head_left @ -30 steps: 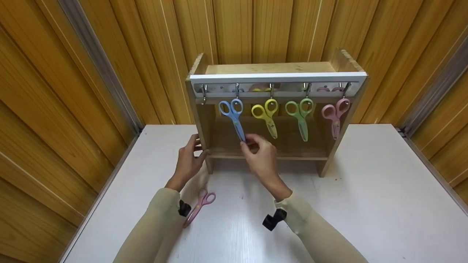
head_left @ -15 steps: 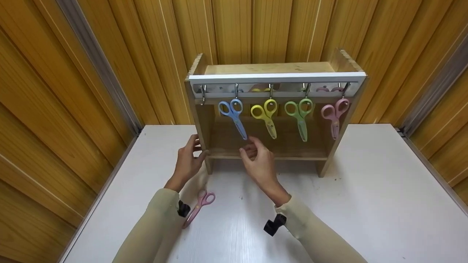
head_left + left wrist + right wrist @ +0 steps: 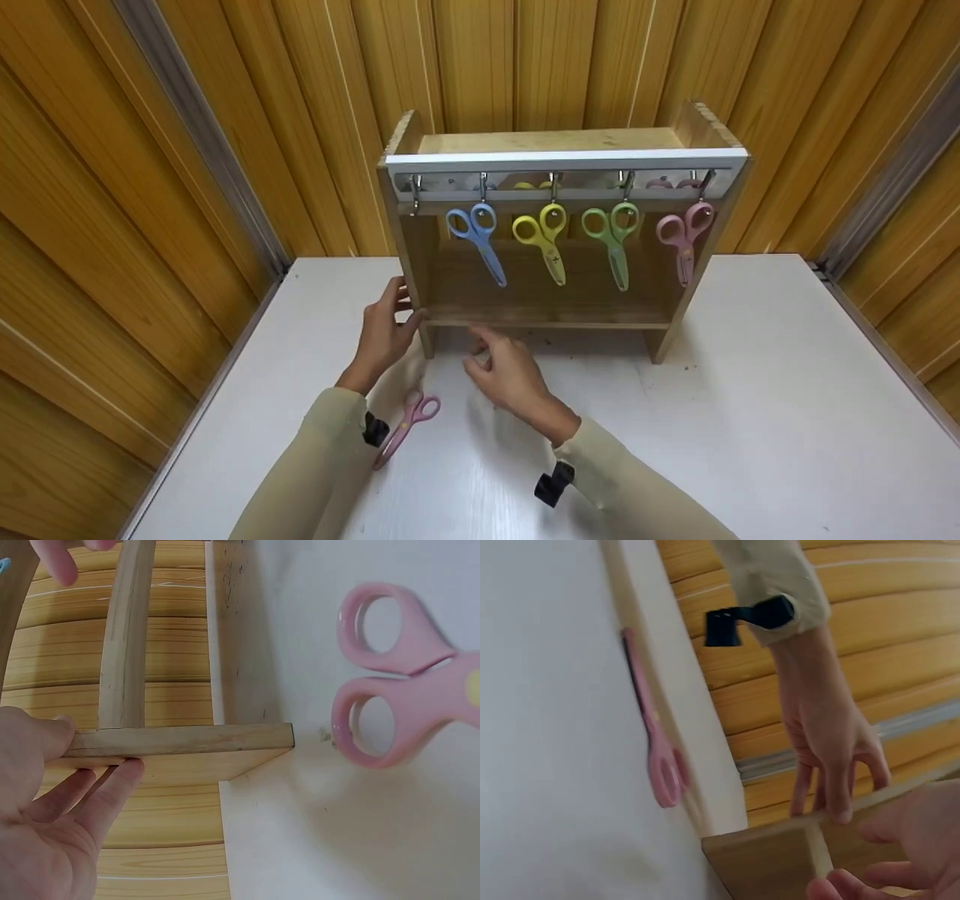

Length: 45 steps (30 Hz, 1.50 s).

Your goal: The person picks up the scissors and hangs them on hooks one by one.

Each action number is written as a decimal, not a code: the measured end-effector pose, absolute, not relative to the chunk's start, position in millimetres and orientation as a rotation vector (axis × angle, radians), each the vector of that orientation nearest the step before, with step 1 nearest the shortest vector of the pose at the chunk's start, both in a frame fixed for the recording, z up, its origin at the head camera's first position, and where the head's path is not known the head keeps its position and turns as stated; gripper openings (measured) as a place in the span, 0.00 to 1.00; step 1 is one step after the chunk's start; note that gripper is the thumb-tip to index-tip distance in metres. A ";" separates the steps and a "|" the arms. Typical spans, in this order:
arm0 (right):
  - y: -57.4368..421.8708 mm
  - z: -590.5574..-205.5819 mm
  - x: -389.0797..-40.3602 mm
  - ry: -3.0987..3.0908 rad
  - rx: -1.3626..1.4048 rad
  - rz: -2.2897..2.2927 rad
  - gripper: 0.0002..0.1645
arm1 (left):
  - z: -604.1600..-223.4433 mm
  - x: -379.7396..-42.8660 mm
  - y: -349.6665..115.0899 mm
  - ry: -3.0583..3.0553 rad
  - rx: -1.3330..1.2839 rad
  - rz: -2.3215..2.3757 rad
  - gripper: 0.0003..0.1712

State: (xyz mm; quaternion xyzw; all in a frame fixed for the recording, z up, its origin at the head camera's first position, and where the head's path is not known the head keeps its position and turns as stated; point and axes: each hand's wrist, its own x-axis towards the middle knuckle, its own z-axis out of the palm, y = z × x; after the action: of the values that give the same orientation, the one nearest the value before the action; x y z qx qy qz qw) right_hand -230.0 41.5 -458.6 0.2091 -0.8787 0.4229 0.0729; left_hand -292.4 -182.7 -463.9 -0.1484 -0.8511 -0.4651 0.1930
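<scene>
My left hand [image 3: 381, 337] grips the lower left side panel [image 3: 187, 741] of a small wooden rack [image 3: 547, 325], with thumb and fingers on opposite faces. My right hand [image 3: 514, 379], its fingers loosely bent and holding nothing, is in front of the rack's bottom shelf. From the rack's hooks hang blue scissors [image 3: 484, 241], yellow scissors [image 3: 547, 241], green scissors [image 3: 615, 240] and pink scissors [image 3: 684, 238]. The leftmost hook [image 3: 415, 196] bears nothing. A second pair of pink scissors [image 3: 409, 424] lies on the table between my forearms, handles toward the rack.
The rack stands near the back of a white table [image 3: 780, 390]. Wood-patterned panels [image 3: 480, 67] rise behind and at both sides, with metal posts [image 3: 217, 135] at the corners.
My right hand has let go of the blue scissors' tip and drawn down and slightly left, toward me. The blue scissors hang on their hook. My left hand stays on the side panel.
</scene>
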 end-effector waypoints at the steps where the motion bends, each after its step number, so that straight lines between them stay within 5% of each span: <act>1: 39.3 -460.7 -227.6 -2.672 0.680 1.236 0.24 | -464.1 -292.4 -182.6 -2.386 -0.421 -1.303 0.27; 11: 25.3 -478.6 -211.7 -2.752 1.206 0.648 0.21 | -463.7 -292.5 -182.7 -2.380 -0.432 -1.276 0.27; 23: 9.0 -492.2 -199.3 -2.575 1.495 0.312 0.26 | -463.3 -291.0 -184.9 -2.384 -0.434 -1.290 0.26; 33: 2.0 -498.6 -185.0 -2.611 1.543 0.256 0.33 | -464.1 -292.8 -183.9 -2.389 -0.440 -1.276 0.27; 42: -0.4 -501.6 -178.7 -2.637 1.467 0.118 0.19 | -463.4 -291.4 -183.1 -2.400 -0.426 -1.279 0.27; 45: 0.1 -502.9 -179.0 -2.632 1.452 0.125 0.21 | -463.3 -291.7 -182.9 -2.405 -0.417 -1.285 0.27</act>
State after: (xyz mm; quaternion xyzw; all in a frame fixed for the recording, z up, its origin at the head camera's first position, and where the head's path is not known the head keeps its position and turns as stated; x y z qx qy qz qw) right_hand -179.0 0.1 -502.9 0.4814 -0.8730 0.0413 0.0664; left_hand -291.7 -182.9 -463.3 -0.1483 -0.8559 -0.4574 0.1904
